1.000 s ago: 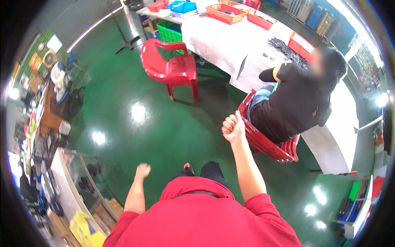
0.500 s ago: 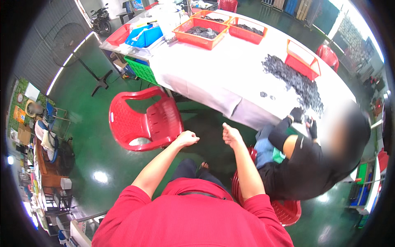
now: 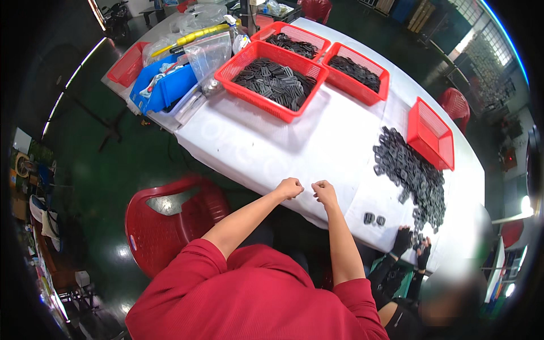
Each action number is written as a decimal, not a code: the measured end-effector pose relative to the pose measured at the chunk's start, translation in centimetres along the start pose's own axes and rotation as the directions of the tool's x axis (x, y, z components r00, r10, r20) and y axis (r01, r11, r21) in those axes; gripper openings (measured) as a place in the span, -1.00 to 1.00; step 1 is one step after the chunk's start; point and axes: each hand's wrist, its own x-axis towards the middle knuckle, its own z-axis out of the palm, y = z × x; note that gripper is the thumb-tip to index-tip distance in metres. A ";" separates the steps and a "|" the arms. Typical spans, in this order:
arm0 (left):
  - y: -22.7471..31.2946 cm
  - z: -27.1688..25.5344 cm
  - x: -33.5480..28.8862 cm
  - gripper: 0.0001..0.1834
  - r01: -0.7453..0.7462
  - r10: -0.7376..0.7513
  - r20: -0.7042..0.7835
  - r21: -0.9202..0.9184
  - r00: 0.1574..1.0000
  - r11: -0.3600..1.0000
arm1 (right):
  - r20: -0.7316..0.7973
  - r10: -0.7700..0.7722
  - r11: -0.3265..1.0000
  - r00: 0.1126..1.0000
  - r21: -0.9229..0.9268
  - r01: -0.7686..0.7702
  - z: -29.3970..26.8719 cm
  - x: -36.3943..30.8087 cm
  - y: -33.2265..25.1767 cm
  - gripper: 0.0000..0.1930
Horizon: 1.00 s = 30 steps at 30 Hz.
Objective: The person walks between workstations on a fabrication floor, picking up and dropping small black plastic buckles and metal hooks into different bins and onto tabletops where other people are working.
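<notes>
Far left, our red chair (image 3: 148, 229) is partly hidden by our left sleeve and the table edge. We have our left hand (image 3: 290, 188) at the near edge of the white-covered table (image 3: 226, 148), forearm angled in, fingers curled together. Faint large lettering on the cover; we can't read it all. Our right hand (image 3: 324, 191) is just beside, apart, wrist bent, fingers curled inward. We can't tell if either pinches anything. Right: two small black pieces (image 3: 374, 219) lie near; a co-worker's gloved hands (image 3: 412, 243) show, face blurred.
</notes>
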 end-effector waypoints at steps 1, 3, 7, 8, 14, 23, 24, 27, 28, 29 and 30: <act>0.7 -0.8 1.3 -0.75 0.014 -0.014 0.005 -0.013 1.000 1.000 | -0.023 0.000 1.000 1.000 -0.008 0.000 -0.4 2.3 -0.5 -0.78; 1.5 -2.3 3.5 -0.74 -0.061 0.065 0.010 -0.225 0.998 0.973 | -0.097 -0.113 0.991 0.989 -0.081 0.105 -0.8 6.3 -1.2 -0.81; 0.8 -5.1 7.9 -0.65 -0.117 0.103 -0.059 -0.351 0.993 0.929 | -0.214 -0.410 0.890 0.887 -0.305 0.338 0.3 12.0 -5.2 -0.82; 1.3 -5.2 8.5 -0.65 -0.105 0.083 -0.075 -0.369 0.994 0.924 | -0.184 -0.411 0.886 0.893 -0.309 0.344 -0.1 13.3 -6.1 -0.82; 2.9 -7.9 9.1 -0.70 -0.270 0.212 -0.288 -0.181 0.934 0.946 | -0.128 -0.495 0.764 0.859 -0.536 0.360 0.6 17.8 -10.5 -0.82; 3.6 -8.5 11.2 -0.74 -0.333 0.259 -0.345 -0.175 0.902 0.926 | -0.105 -0.479 0.730 0.872 -0.599 0.329 1.0 17.3 -12.3 -0.66; 3.8 -8.6 11.4 -0.75 -0.347 0.270 -0.347 -0.181 0.898 0.920 | -0.131 -0.501 0.743 0.855 -0.571 0.348 0.9 16.9 -12.0 -0.67; 3.3 -8.4 11.8 -0.75 -0.349 0.285 -0.362 -0.126 0.888 0.928 | -0.093 -0.499 0.751 0.861 -0.542 0.377 0.0 14.2 -10.5 -0.68; 3.3 -8.4 11.7 -0.75 -0.353 0.288 -0.369 -0.123 0.884 0.927 | -0.106 -0.482 0.764 0.870 -0.537 0.358 -0.4 13.1 -9.6 -0.68; 3.3 -8.4 11.5 -0.75 -0.349 0.285 -0.354 -0.131 0.891 0.928 | -0.116 -0.465 0.775 0.878 -0.532 0.340 -0.9 11.9 -8.5 -0.69; 3.3 -8.3 11.4 -0.74 -0.346 0.284 -0.338 -0.140 0.897 0.928 | -0.135 -0.454 0.782 0.881 -0.534 0.321 -1.3 10.8 -7.0 -0.69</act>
